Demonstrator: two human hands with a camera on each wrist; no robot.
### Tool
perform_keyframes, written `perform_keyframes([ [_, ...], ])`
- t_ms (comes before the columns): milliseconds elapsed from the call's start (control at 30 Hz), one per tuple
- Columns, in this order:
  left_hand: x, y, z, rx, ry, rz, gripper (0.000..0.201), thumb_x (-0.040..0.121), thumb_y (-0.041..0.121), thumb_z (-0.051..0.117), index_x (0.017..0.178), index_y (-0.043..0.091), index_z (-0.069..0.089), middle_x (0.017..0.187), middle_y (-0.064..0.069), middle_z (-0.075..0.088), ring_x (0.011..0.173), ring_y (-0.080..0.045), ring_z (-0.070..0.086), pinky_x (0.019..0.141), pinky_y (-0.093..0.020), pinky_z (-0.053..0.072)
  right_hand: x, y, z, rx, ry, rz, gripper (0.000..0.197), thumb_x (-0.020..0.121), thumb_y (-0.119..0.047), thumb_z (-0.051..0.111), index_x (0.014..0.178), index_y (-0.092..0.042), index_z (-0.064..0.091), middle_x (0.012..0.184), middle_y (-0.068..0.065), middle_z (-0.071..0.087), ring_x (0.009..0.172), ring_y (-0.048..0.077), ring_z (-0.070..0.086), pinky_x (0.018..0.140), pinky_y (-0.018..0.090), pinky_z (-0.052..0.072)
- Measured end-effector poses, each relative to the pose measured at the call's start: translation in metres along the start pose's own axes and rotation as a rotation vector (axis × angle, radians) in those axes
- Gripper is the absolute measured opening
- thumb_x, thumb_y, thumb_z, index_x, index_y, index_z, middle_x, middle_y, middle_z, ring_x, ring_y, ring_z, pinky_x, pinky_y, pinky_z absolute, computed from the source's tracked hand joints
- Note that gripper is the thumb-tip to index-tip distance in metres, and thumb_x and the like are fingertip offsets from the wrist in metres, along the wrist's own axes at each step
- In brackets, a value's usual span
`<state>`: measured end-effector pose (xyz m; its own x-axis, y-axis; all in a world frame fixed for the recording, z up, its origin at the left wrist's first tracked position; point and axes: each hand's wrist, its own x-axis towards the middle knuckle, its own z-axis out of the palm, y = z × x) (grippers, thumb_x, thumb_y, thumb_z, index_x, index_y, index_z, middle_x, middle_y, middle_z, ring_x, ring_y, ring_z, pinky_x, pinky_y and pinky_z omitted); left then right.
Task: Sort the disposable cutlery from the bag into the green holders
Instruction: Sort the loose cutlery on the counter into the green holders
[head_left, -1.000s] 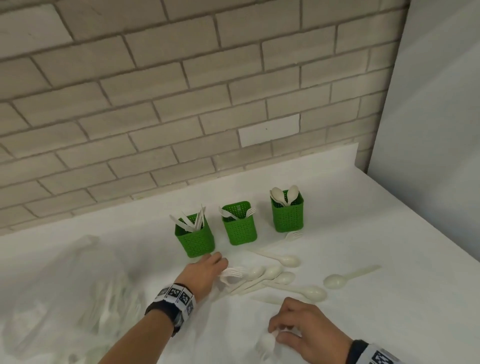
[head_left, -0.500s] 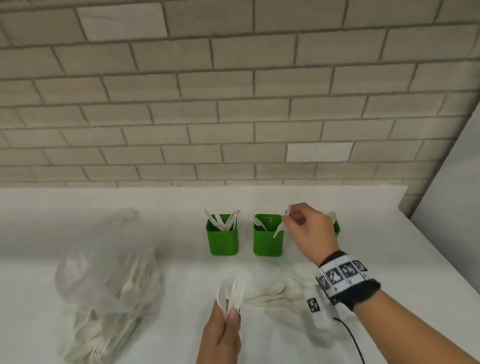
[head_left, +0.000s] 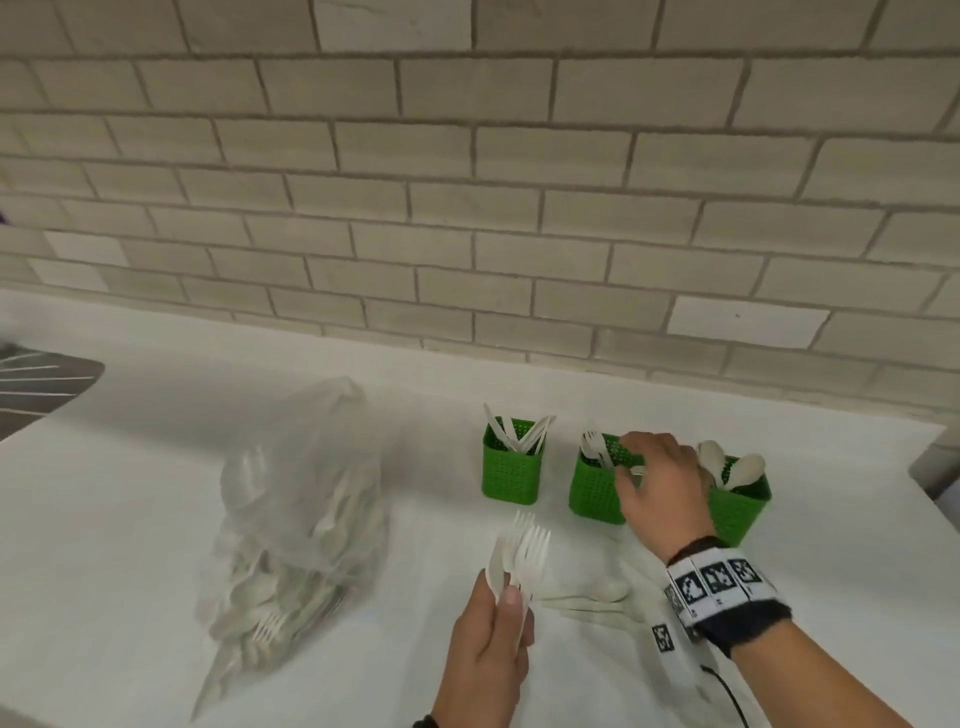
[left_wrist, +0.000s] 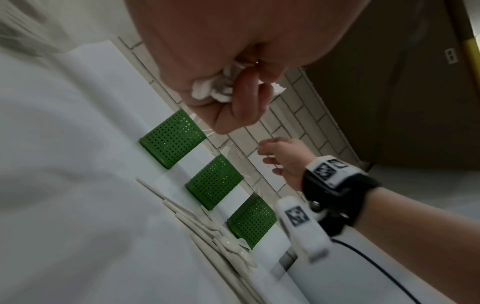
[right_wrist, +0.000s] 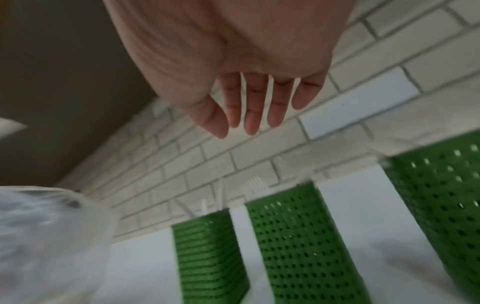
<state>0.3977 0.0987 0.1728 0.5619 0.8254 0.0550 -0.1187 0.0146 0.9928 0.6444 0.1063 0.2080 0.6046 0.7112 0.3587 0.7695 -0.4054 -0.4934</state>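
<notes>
The left hand (head_left: 491, 649), at 6 o'clock in the head view, grips a bunch of white plastic forks (head_left: 522, 551) by the handles, tines pointing up toward 12 o'clock; the left wrist view shows the fingers (left_wrist: 246, 98) curled round the handle ends. The right hand (head_left: 662, 486), at 3 o'clock, hovers over the middle green holder (head_left: 592, 491) with fingers (right_wrist: 255, 107) straight, slightly spread and holding nothing. Three green perforated holders stand in a row on the white counter (head_left: 130, 519) before the brick wall (head_left: 467, 208): the left holder (head_left: 511, 473) contains upright white pieces, apparently knives; the middle one contains forks; the right holder (head_left: 740, 506), partly hidden behind the right hand, contains spoons. Loose spoons (head_left: 584, 597) lie flat on the counter between the two hands, near the holders. The clear plastic bag (head_left: 296, 519), at 9 o'clock of the left hand, lies slumped on the counter with white cutlery inside.
</notes>
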Motion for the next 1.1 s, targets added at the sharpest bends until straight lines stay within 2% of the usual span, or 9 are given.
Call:
perform_keyframes([
  [100, 0.023, 0.008, 0.011, -0.003, -0.024, -0.006, 0.034, 0.09, 0.042, 0.043, 0.107, 0.016, 0.058, 0.069, 0.0, 0.047, 0.055, -0.015, 0.031, 0.048, -0.024, 0.027, -0.062, -0.011, -0.021, 0.124, -0.046, -0.127, 0.012, 0.086, -0.021, 0.061, 0.094, -0.03, 0.064, 0.098, -0.014, 0.061, 0.096, 0.015, 0.055, 0.082, 0.037, 0.038],
  [233, 0.091, 0.009, 0.043, 0.144, -0.075, 0.075, 0.021, 0.098, 0.03, 0.045, 0.103, 0.018, 0.061, 0.088, 0.004, 0.062, 0.082, -0.015, 0.058, 0.078, -0.029, 0.05, -0.133, 0.011, -0.029, 0.231, -0.03, -0.042, 0.011, 0.078, -0.038, 0.051, 0.087, -0.043, 0.057, 0.09, -0.029, 0.058, 0.086, -0.004, 0.055, 0.076, 0.021, 0.044],
  [367, 0.171, 0.018, 0.083, 0.215, 0.013, 0.015, 0.019, 0.101, 0.018, 0.049, 0.108, 0.008, 0.063, 0.109, -0.006, 0.067, 0.104, -0.025, 0.063, 0.095, -0.044, 0.05, -0.179, 0.017, -0.052, 0.252, 0.002, 0.124, 0.01, 0.068, -0.03, 0.056, 0.074, -0.038, 0.059, 0.072, -0.027, 0.054, 0.067, -0.01, 0.051, 0.06, 0.001, 0.039],
  [467, 0.216, 0.02, 0.107, 0.258, 0.038, -0.002, 0.017, 0.1, 0.017, 0.048, 0.104, 0.014, 0.065, 0.109, -0.014, 0.067, 0.103, -0.033, 0.062, 0.094, -0.045, 0.051, -0.219, 0.062, -0.039, 0.25, -0.061, 0.269, 0.021, 0.069, -0.042, 0.046, 0.066, -0.03, 0.063, 0.062, -0.029, 0.054, 0.065, -0.004, 0.053, 0.062, 0.006, 0.036],
  [567, 0.244, 0.01, 0.126, 0.4, 0.031, 0.059, 0.017, 0.098, 0.01, 0.05, 0.098, 0.014, 0.066, 0.108, -0.02, 0.066, 0.103, -0.04, 0.06, 0.094, -0.049, 0.05, -0.273, 0.141, -0.01, 0.184, 0.007, 0.144, 0.047, 0.072, -0.068, 0.038, 0.092, -0.037, 0.067, 0.044, -0.03, 0.047, 0.049, 0.005, 0.054, 0.068, 0.017, 0.029],
  [667, 0.263, -0.009, 0.138, 0.536, 0.02, 0.025, 0.019, 0.098, 0.011, 0.049, 0.106, 0.003, 0.065, 0.113, -0.021, 0.065, 0.108, -0.04, 0.06, 0.097, -0.05, 0.048, -0.247, 0.104, -0.056, 0.166, 0.027, 0.296, 0.007, 0.069, -0.036, 0.05, 0.068, -0.037, 0.057, 0.059, -0.024, 0.049, 0.058, -0.006, 0.049, 0.059, 0.01, 0.038],
  [800, 0.263, -0.023, 0.141, 0.581, 0.093, -0.028, 0.02, 0.099, 0.014, 0.044, 0.106, 0.018, 0.063, 0.118, -0.015, 0.063, 0.108, -0.037, 0.059, 0.098, -0.049, 0.048, -0.237, 0.084, -0.097, 0.203, 0.168, 0.395, 0.021, 0.064, -0.021, 0.065, 0.07, -0.038, 0.056, 0.065, -0.024, 0.053, 0.061, -0.009, 0.053, 0.055, 0.006, 0.041],
  [933, 0.243, 0.0, 0.145, 0.341, 0.257, 0.096, 0.027, 0.103, 0.012, 0.037, 0.108, 0.005, 0.062, 0.113, -0.014, 0.062, 0.105, -0.029, 0.056, 0.1, -0.038, 0.042, -0.223, 0.107, -0.095, 0.276, 0.029, 0.347, 0.032, 0.066, -0.016, 0.069, 0.079, -0.043, 0.058, 0.074, -0.026, 0.057, 0.07, -0.009, 0.056, 0.064, 0.0, 0.04],
  [1100, 0.249, 0.031, 0.156, 0.103, 0.247, 0.184, 0.024, 0.106, 0.021, 0.039, 0.098, 0.005, 0.054, 0.102, -0.01, 0.056, 0.099, -0.019, 0.05, 0.098, -0.035, 0.036, -0.17, 0.106, -0.094, 0.322, -0.13, 0.236, 0.025, 0.08, -0.025, 0.057, 0.08, -0.05, 0.057, 0.081, -0.016, 0.062, 0.083, 0.005, 0.06, 0.075, 0.015, 0.047],
])
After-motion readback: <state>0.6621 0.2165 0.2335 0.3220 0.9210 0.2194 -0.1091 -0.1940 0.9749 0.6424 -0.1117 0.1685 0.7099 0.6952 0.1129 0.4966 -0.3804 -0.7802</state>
